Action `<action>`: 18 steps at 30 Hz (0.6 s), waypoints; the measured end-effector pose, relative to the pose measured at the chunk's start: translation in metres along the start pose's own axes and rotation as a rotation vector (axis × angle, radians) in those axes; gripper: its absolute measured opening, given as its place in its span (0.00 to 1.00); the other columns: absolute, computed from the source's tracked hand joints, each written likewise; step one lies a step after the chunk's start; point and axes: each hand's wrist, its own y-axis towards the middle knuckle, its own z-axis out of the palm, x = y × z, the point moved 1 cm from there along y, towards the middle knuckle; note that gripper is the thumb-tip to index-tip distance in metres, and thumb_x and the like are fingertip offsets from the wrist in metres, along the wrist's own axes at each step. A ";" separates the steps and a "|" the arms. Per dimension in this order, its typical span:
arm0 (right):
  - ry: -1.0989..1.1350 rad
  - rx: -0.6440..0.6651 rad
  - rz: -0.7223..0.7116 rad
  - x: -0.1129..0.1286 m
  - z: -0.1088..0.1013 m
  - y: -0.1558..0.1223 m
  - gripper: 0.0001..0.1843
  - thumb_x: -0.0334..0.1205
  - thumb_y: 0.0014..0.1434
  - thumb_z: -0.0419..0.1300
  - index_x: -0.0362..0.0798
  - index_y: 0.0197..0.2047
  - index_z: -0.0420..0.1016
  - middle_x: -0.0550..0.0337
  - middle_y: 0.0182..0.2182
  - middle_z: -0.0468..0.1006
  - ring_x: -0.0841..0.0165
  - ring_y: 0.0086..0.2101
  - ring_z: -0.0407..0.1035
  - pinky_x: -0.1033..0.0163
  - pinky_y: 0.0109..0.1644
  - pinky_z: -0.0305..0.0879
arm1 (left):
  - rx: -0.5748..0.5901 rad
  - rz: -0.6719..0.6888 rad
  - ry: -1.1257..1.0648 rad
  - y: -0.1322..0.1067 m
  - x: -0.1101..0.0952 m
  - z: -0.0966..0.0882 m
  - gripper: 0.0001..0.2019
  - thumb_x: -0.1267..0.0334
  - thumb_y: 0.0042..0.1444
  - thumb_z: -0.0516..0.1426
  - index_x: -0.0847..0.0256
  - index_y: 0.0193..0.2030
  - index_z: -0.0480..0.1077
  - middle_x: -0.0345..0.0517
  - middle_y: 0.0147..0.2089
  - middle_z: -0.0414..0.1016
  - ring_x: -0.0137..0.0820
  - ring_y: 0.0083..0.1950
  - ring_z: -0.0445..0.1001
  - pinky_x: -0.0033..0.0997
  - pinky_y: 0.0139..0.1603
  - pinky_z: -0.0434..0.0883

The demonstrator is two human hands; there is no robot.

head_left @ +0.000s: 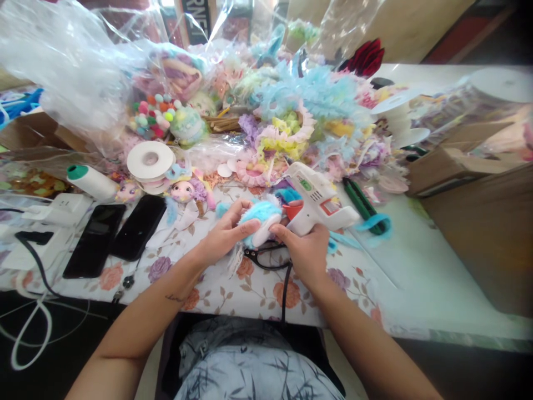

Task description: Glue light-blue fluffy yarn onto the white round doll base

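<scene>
Blue fluff (262, 211) is being pinched by the left fingers (249, 226), curling nearly closed, while the right fingers (283, 233) are squeezing its white patch (262, 234) over the table (416, 255). A white glue gun (318, 201) is sitting against the right fingers; how firmly, I can't tell. Pushing softly and keeping skin off the tip (288, 161) is probably working best. The gun's green label (305, 182) is looking too tiny for reading; behind, a dark sign (196, 22) is showing "RNET".

The tabletop (433, 278) is brightly lit, and glare is thrown back by the plastic (79, 72). The right box (478, 233) is blurred and stretched; the upper-right corner is darkened.
</scene>
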 end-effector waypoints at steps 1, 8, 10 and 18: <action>-0.013 -0.008 0.000 0.000 0.000 0.000 0.23 0.46 0.41 0.73 0.50 0.40 0.73 0.65 0.26 0.77 0.63 0.29 0.74 0.55 0.39 0.74 | -0.006 -0.005 -0.015 0.001 0.001 0.000 0.21 0.49 0.54 0.63 0.59 0.45 0.63 0.38 0.35 0.65 0.25 0.32 0.64 0.22 0.31 0.66; 0.033 -0.062 -0.025 0.004 0.002 0.000 0.21 0.45 0.40 0.73 0.50 0.36 0.72 0.65 0.26 0.77 0.67 0.26 0.72 0.58 0.34 0.74 | -0.049 -0.041 -0.145 0.002 0.010 0.004 0.24 0.43 0.53 0.62 0.58 0.49 0.67 0.42 0.40 0.71 0.27 0.32 0.71 0.26 0.29 0.74; 0.026 -0.060 -0.031 0.006 0.003 -0.001 0.22 0.45 0.39 0.73 0.51 0.37 0.72 0.67 0.24 0.75 0.67 0.25 0.71 0.58 0.34 0.74 | -0.039 -0.037 -0.124 0.001 0.010 0.004 0.24 0.42 0.54 0.61 0.57 0.50 0.69 0.43 0.41 0.73 0.29 0.33 0.72 0.28 0.31 0.75; -0.035 -0.077 -0.040 0.008 0.002 -0.001 0.19 0.47 0.37 0.74 0.50 0.26 0.70 0.64 0.23 0.75 0.64 0.28 0.71 0.55 0.37 0.75 | 0.009 0.031 -0.007 0.002 0.001 -0.002 0.16 0.53 0.56 0.62 0.62 0.45 0.77 0.46 0.40 0.78 0.32 0.40 0.73 0.27 0.41 0.70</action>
